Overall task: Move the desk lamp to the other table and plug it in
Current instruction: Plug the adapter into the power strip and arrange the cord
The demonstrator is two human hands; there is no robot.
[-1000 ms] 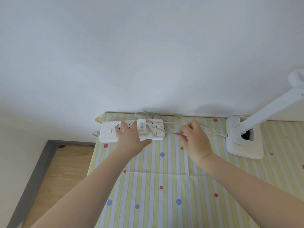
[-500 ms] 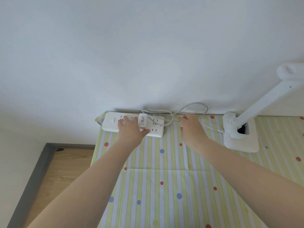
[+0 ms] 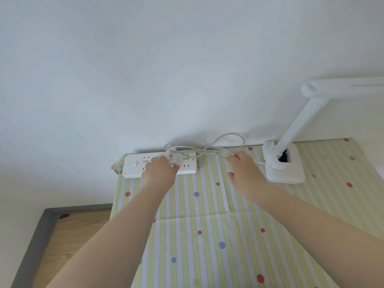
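Observation:
A white desk lamp stands at the table's back right, its arm slanting up to the right. Its white cable loops along the wall toward a white power strip at the table's back left. A white plug adapter sits in the strip. My left hand rests on the strip, fingers closed around the adapter. My right hand pinches the cable between the strip and the lamp base.
The table wears a yellow-and-white striped cloth with coloured dots and stands against a white wall. Wooden floor with a grey skirting shows past the table's left edge.
The power strip has slid back against the wall. My right hand has drawn the cable toward the lamp, and its loop now rises against the wall.

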